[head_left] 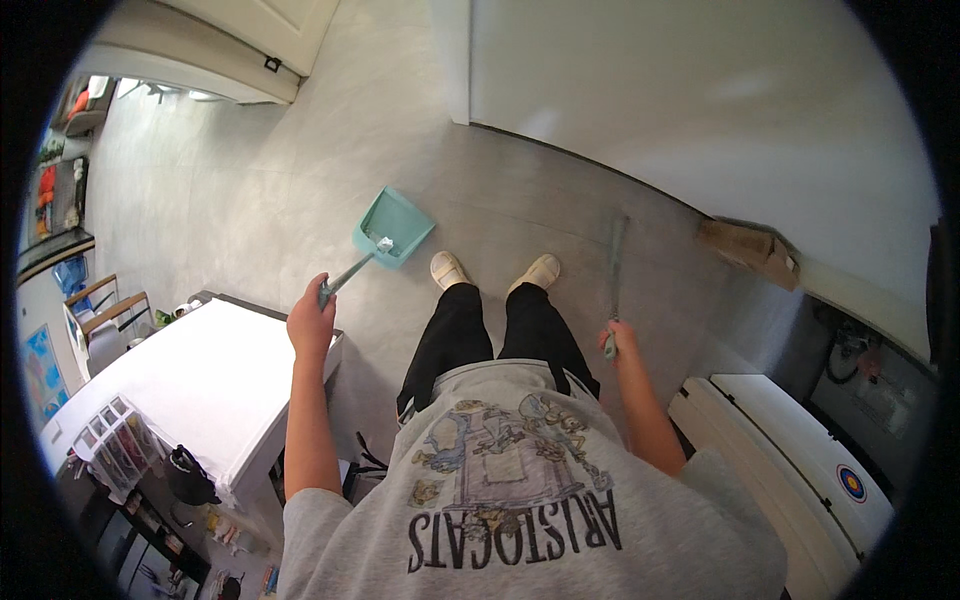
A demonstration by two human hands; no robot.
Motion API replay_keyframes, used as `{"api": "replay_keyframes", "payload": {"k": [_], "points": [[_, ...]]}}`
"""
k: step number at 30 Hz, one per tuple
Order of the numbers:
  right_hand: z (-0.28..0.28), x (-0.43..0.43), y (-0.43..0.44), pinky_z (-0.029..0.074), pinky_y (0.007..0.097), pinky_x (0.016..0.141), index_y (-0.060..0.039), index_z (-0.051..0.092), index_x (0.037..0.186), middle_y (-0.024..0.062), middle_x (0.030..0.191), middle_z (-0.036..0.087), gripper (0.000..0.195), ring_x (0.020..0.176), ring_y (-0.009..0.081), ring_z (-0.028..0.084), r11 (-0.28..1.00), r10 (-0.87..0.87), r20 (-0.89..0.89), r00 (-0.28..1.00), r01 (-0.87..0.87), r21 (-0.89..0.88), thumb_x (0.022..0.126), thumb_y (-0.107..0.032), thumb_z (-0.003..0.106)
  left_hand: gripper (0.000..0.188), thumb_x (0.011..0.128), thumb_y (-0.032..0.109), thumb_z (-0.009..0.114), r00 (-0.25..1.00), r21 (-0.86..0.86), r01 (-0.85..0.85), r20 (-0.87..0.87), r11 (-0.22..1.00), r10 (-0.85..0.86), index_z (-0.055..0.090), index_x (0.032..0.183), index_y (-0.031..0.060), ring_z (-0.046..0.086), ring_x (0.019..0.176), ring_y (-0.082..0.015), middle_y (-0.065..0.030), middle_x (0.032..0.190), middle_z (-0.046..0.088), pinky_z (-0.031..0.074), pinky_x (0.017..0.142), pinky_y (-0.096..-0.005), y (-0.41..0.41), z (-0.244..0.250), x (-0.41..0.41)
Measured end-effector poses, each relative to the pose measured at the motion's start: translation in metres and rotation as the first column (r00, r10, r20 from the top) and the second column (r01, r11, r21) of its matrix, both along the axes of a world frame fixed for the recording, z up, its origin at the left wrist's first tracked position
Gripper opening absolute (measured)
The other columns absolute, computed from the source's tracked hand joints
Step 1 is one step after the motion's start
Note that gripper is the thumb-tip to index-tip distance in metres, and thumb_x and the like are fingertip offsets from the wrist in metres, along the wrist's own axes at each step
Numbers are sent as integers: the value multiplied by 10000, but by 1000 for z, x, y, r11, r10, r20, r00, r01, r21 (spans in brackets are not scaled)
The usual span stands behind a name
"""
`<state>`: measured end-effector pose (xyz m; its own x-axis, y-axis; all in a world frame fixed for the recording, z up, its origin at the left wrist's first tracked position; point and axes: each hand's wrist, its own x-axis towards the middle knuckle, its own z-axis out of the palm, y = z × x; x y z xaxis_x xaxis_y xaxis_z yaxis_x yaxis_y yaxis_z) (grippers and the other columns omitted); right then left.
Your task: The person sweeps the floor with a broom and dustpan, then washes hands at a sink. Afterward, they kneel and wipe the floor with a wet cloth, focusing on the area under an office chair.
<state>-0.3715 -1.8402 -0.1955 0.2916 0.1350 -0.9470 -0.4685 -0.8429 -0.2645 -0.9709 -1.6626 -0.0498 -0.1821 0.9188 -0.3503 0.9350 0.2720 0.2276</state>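
Observation:
My left hand (311, 319) grips the handle of a teal plastic dustpan (401, 221), whose pan rests on or just above the grey floor, ahead and left of my feet. A small crumpled whitish scrap (385, 244) lies in the pan near the handle. On the right, my right hand (621, 341) is closed around the green end of a long, thin handle (616, 277). That handle points away from me, and its far end looks dark and blurred, so what it carries cannot be made out.
A white-topped table (202, 360) stands at the left, with a clear organizer (120, 442) and a black cap (187, 476). A cardboard box (750, 251) sits against the white panel (637, 97) at the right. White cabinets (795, 457) stand lower right; an open door (277, 30) is upper left.

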Motion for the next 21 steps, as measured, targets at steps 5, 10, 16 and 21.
{"api": "replay_keyframes", "payload": {"k": [5,10,16,21], "points": [[-64,-2,55,528,305,496,-34,518,951,117,782,580,73,577,221,571,720,-692,-40,721,685,-107,974,-104,520,426,906,234,691,998,2,-61,-20,998,61,605,1324,229,691,864,-377,-158,918,720,527,735,-482,2,-4,-49],[-97,-80,116,526,354,487,-19,509,957,138,795,567,46,582,244,585,939,-331,7,944,330,-97,949,-64,510,474,905,231,688,993,-97,-114,22,989,116,560,1361,212,688,936,-383,-168,1010,724,531,789,-477,10,2,-74],[-49,-277,204,517,420,507,20,500,1038,140,846,551,130,645,263,611,923,365,-8,931,-360,136,928,-40,533,482,903,245,688,952,-198,-287,50,937,302,559,1362,168,680,1020,-380,-189,1087,717,532,857,-469,-28,7,-100],[-52,-376,314,540,418,523,55,526,1068,163,877,579,175,671,280,656,803,586,-37,809,-573,165,916,-30,543,478,905,253,691,904,-217,-396,77,892,420,569,1351,132,669,1054,-385,-196,1117,710,529,888,-469,-38,-1,-96]]}}
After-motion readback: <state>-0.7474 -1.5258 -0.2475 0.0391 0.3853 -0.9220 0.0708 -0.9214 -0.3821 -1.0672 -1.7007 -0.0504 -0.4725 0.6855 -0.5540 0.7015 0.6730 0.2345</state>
